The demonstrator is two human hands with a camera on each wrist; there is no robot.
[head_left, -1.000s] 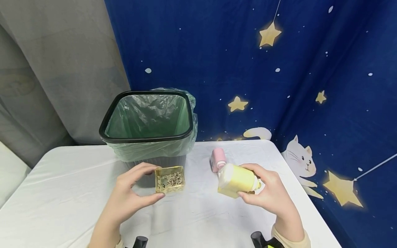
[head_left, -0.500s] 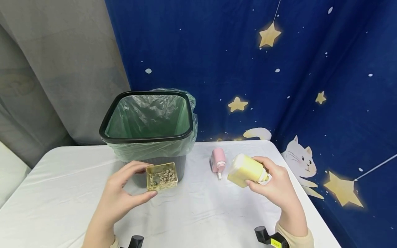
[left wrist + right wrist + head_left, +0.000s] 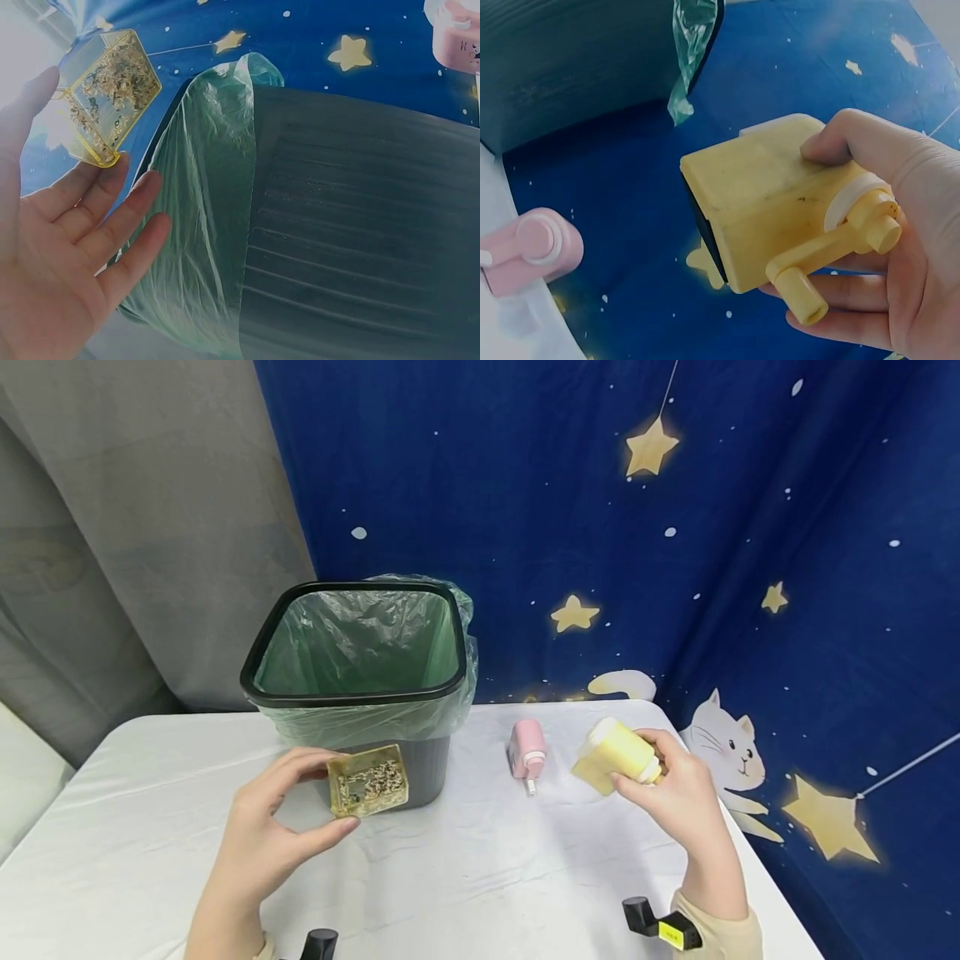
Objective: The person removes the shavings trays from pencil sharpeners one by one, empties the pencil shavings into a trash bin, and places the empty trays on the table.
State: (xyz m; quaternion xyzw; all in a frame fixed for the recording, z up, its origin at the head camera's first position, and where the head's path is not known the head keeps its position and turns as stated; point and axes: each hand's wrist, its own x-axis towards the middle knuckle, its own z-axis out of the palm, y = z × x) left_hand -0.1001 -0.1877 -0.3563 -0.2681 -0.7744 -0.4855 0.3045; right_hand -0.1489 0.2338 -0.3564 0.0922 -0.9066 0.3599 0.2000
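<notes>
Between thumb and fingers, my left hand (image 3: 258,831) pinches a small clear yellow shavings drawer (image 3: 369,782), tilted so its open side faces the head camera. Pencil shavings lie inside. Behind it stands a grey trash bin (image 3: 427,768) lined with a green bag. My right hand (image 3: 686,797) grips a yellow crank pencil sharpener (image 3: 617,753) above the table. Its crank handle (image 3: 802,296) shows in the right wrist view, beside the palm, and a dark opening shows on the opposite end. A pink crank sharpener (image 3: 528,745) lies on the table between the hands, touched by neither.
The bin's black rim (image 3: 360,699) stands higher than the drawer, at the back left of the white-covered table (image 3: 465,893). A blue star-patterned curtain (image 3: 510,510) hangs behind the table, with a grey curtain (image 3: 165,543) to its left.
My left hand has moved left with the drawer, across the bin's front. The right hand has carried the yellow sharpener right and slightly up, uncovering the pink sharpener's crank.
</notes>
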